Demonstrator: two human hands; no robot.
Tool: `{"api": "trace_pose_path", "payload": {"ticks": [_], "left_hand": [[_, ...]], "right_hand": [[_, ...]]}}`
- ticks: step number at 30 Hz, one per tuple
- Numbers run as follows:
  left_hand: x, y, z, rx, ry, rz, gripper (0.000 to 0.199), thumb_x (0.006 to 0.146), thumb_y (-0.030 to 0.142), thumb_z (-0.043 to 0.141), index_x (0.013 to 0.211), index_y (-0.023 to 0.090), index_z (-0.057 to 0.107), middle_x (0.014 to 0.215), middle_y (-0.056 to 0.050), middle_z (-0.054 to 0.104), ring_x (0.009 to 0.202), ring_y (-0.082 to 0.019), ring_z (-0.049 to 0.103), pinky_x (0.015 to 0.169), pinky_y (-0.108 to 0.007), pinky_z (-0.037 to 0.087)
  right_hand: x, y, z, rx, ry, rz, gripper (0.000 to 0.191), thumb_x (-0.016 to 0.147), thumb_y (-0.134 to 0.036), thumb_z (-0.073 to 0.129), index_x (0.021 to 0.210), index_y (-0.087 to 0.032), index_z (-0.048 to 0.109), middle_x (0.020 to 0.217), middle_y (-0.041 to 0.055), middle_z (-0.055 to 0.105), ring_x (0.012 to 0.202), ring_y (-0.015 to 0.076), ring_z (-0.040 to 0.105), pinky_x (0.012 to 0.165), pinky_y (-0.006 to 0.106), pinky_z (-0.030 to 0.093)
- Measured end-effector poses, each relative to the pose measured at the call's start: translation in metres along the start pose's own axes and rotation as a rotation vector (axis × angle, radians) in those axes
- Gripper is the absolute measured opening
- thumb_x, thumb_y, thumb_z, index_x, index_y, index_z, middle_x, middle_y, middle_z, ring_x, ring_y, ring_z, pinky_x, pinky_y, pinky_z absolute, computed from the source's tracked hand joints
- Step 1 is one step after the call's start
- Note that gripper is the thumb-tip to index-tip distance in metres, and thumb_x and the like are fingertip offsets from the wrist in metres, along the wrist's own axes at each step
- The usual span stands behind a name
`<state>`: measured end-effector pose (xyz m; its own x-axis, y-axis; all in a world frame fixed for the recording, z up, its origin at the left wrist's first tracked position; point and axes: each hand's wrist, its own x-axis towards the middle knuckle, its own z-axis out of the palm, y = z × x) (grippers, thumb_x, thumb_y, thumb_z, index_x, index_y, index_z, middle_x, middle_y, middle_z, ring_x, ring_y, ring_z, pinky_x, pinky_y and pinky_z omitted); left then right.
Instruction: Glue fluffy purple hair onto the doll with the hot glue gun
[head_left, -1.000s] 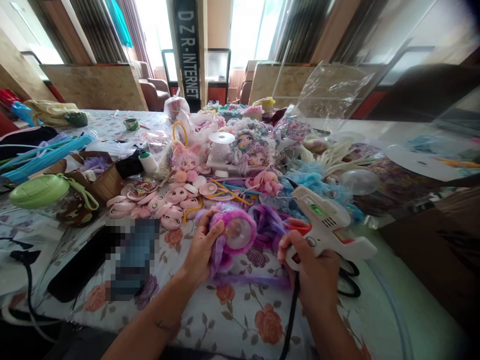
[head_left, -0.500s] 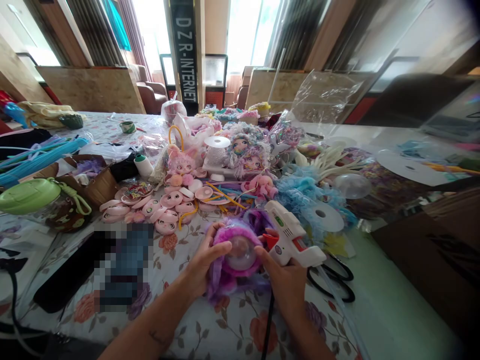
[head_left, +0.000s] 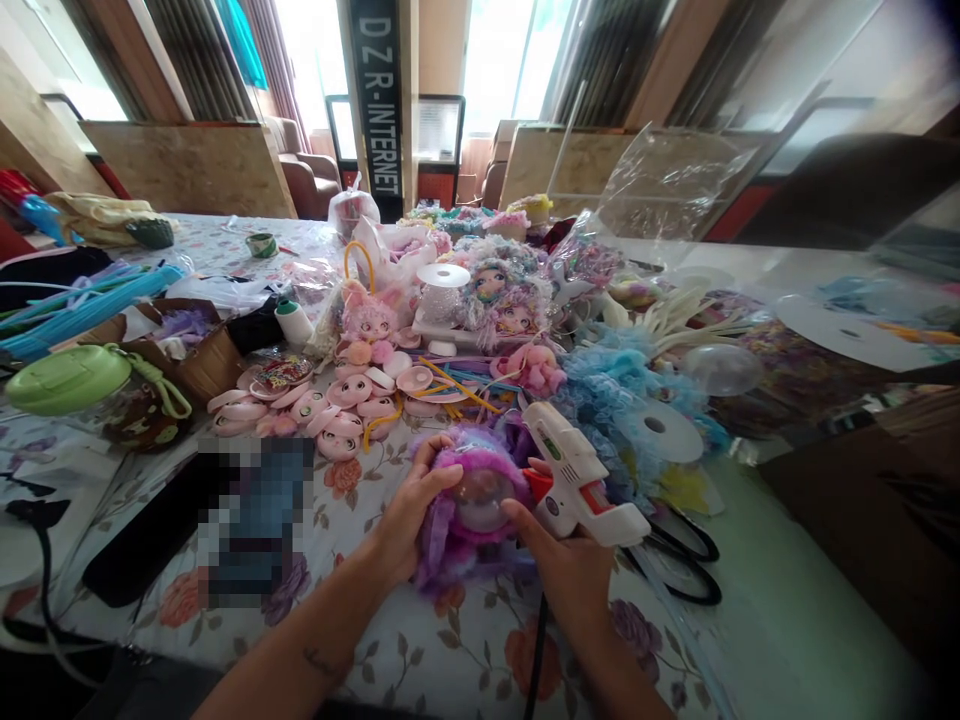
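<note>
My left hand (head_left: 412, 510) grips the side of a fluffy purple and pink doll piece (head_left: 441, 558), its thumb lying over the furry rim. A clear round dome (head_left: 480, 502) sits in the middle of that rim, facing me. White with a red trigger and nozzle end, a hot glue gun (head_left: 568, 475) is held in my right hand (head_left: 571, 570). The right thumb reaches to the dome's right edge. Part of the right fingers is hidden behind the gun. Its black cord (head_left: 537, 650) runs down toward me.
Pink doll faces (head_left: 339, 434) lie in a pile beyond my hands. Black-handled scissors (head_left: 686, 575) are at right, beside blue fluffy trim (head_left: 611, 375) and a white spool (head_left: 660, 430). A green-lidded jar (head_left: 71, 378) and a long black case (head_left: 150, 540) occupy the left.
The view has shifted slightly, moving the background to the right. My left hand keeps its hold on the furry piece; my right thumb has moved a little at the dome's edge.
</note>
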<state>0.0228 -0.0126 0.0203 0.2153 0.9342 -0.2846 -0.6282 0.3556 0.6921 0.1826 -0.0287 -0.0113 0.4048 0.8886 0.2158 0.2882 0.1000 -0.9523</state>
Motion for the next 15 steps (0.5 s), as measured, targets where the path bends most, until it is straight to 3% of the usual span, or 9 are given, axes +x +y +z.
{"api": "trace_pose_path", "payload": {"ticks": [6, 11, 15], "left_hand": [[0.001, 0.003, 0.0, 0.034, 0.012, 0.019, 0.038, 0.076, 0.027, 0.073, 0.107, 0.023, 0.051, 0.079, 0.002, 0.069, 0.07, -0.014, 0.068, 0.063, -0.021, 0.053], [0.002, 0.002, 0.0, 0.038, 0.019, 0.023, 0.039, 0.076, 0.028, 0.075, 0.107, 0.023, 0.052, 0.075, 0.004, 0.067, 0.065, -0.012, 0.065, 0.062, -0.019, 0.052], [0.001, 0.002, 0.001, 0.051, 0.027, 0.017, 0.041, 0.075, 0.032, 0.077, 0.107, 0.024, 0.052, 0.074, 0.005, 0.066, 0.064, -0.011, 0.064, 0.06, -0.019, 0.051]], "right_hand": [[0.0, 0.0, -0.001, 0.001, -0.006, 0.026, 0.046, 0.066, -0.054, 0.081, 0.099, -0.021, 0.079, 0.09, 0.0081, 0.075, 0.059, 0.0177, 0.056, 0.078, 0.049, 0.058], [0.003, -0.01, -0.002, -0.013, -0.049, 0.064, 0.047, 0.065, -0.054, 0.079, 0.098, -0.02, 0.078, 0.084, 0.0078, 0.074, 0.068, 0.0219, 0.061, 0.077, 0.047, 0.057], [0.002, -0.012, -0.001, 0.001, -0.04, 0.058, 0.047, 0.065, -0.05, 0.08, 0.1, -0.019, 0.078, 0.077, 0.0049, 0.071, 0.064, 0.0196, 0.059, 0.072, 0.042, 0.057]]}}
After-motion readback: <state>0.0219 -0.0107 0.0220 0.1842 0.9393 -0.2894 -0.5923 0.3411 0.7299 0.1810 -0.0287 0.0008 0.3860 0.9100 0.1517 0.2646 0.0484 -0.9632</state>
